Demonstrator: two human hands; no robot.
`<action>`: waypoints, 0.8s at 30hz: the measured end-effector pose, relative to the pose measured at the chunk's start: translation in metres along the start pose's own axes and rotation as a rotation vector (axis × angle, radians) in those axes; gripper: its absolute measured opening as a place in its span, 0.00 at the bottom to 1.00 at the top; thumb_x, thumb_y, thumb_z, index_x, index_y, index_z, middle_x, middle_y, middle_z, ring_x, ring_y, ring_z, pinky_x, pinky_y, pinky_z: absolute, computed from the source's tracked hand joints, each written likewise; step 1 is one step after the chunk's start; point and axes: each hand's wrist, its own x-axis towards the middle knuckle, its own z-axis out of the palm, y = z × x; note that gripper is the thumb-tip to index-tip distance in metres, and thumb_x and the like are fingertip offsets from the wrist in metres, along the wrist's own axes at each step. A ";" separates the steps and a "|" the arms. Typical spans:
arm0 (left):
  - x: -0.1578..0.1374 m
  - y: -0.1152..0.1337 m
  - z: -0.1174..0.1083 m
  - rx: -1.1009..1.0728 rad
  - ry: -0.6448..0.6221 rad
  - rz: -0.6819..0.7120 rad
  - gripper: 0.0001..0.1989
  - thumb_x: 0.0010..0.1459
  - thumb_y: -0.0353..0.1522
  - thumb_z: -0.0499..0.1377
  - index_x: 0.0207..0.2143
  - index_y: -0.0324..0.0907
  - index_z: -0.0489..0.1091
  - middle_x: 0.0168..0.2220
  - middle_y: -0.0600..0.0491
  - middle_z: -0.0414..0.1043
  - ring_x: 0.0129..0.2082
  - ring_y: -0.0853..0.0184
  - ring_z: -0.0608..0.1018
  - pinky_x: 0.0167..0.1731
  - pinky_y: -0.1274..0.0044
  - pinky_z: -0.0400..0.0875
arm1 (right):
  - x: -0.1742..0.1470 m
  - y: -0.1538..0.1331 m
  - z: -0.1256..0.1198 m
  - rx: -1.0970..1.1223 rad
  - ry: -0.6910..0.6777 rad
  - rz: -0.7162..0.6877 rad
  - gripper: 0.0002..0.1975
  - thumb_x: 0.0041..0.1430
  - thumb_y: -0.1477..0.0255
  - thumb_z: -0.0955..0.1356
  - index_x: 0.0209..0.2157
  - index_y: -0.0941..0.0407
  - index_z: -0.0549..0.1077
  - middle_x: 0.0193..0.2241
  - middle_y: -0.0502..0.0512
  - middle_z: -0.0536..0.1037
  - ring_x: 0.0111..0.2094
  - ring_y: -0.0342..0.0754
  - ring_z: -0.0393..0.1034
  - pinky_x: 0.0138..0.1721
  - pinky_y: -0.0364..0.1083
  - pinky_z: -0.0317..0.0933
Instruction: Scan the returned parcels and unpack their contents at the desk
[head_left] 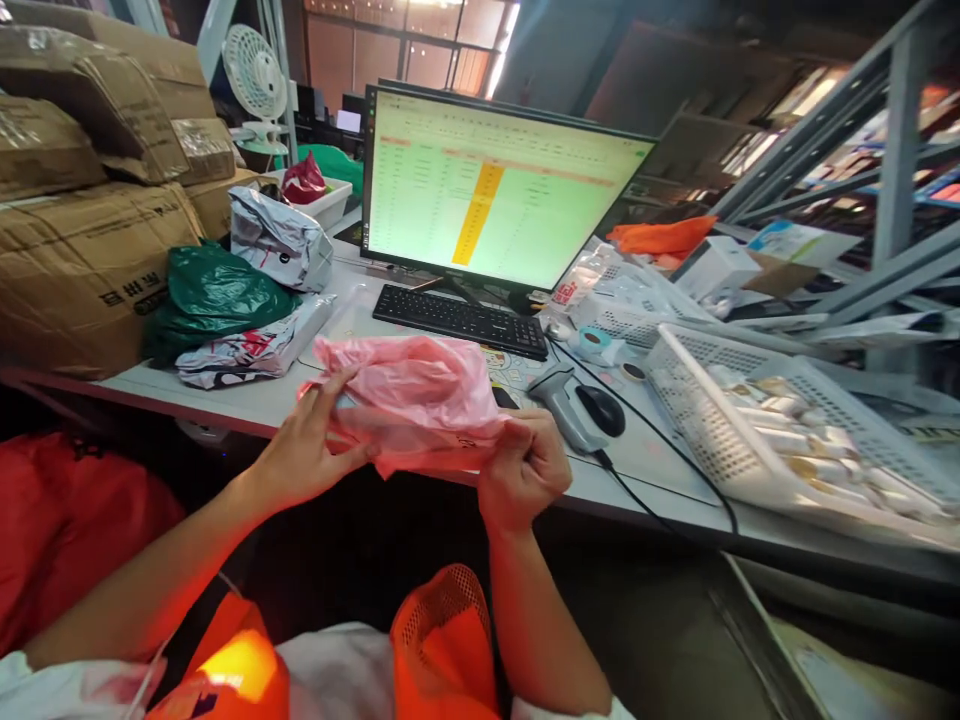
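Note:
A crinkled pink plastic bag (420, 390) is held up at the front edge of the desk, its top gathered loosely. My left hand (311, 440) grips the bag's left end, thumb in front and fingers behind. At the right end, my right hand (525, 465) is closed in a fist-like pinch on the plastic. Something pale shows faintly through the bag, but I cannot make out what it is. Just beyond the bag lies a black keyboard (461, 320). A grey handheld scanner (566, 405) rests beside my right hand.
A monitor (487, 190) stands behind the keyboard. Right of the scanner are a black mouse (601, 410), a cable and a white basket (705, 440) of small rolled items. Cardboard boxes (90, 270), a green bag (214, 295) and white parcels (281, 240) crowd the left side.

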 end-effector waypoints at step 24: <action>0.019 -0.008 -0.022 0.082 -0.003 0.289 0.36 0.59 0.41 0.66 0.66 0.41 0.61 0.54 0.42 0.74 0.50 0.51 0.78 0.53 0.64 0.73 | 0.034 0.106 0.034 -0.124 -0.338 0.721 0.23 0.54 0.48 0.63 0.22 0.54 0.66 0.21 0.51 0.67 0.28 0.48 0.62 0.31 0.47 0.58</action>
